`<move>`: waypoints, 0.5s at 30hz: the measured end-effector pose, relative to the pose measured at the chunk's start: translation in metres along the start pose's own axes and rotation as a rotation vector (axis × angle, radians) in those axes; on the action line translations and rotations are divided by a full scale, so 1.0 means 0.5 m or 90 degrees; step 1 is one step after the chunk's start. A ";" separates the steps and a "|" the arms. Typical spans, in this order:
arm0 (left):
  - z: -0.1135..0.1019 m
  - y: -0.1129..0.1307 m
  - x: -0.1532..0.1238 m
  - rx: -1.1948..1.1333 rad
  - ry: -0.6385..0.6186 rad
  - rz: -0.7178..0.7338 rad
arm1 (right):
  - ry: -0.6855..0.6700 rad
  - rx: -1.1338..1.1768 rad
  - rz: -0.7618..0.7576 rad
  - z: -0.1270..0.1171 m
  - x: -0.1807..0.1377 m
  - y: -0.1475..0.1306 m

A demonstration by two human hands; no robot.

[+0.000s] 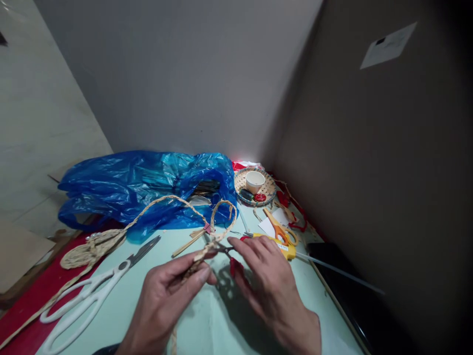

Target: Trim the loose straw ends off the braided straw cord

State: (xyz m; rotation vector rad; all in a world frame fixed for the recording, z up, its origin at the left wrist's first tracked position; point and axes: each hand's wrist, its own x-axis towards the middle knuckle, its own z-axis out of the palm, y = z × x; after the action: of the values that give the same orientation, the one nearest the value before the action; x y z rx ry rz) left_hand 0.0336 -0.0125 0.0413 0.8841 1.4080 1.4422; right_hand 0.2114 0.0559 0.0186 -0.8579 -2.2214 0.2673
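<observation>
My left hand (pixel 168 296) pinches a braided straw cord (pixel 173 199) between thumb and fingers, just above the pale green tabletop (pixel 207 325). The cord loops up and back toward a coil of braid (pixel 90 249) at the left. My right hand (pixel 266 286) grips small red-handled scissors (pixel 232 259), whose blades point left at the cord end near my left fingertips. A pink clip (pixel 208 228) sits on the cord where thin straw sticks cross it.
Large white scissors (pixel 92 291) lie at the left front. A blue plastic bag (pixel 144 185) fills the back. A woven tray (pixel 254 190) holds a white cup. Orange scissors (pixel 279 229), a yellow glue gun (pixel 286 249) and a dark slab (pixel 354 296) lie at the right wall.
</observation>
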 end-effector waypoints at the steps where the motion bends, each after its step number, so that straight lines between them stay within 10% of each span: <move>1: -0.009 0.009 0.001 0.026 -0.005 0.012 | -0.030 0.107 0.065 -0.012 0.005 0.001; 7: -0.060 0.040 0.023 0.135 -0.088 -0.017 | -0.498 0.813 0.398 -0.058 0.016 -0.005; 15: -0.057 0.036 0.032 0.165 -0.051 0.084 | -0.521 0.878 0.517 -0.042 -0.002 -0.015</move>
State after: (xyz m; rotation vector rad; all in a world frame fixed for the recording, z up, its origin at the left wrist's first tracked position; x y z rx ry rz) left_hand -0.0005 -0.0061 0.0550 1.2038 1.5219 1.3228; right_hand 0.2230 0.0486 0.0364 -0.7686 -1.4533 2.4810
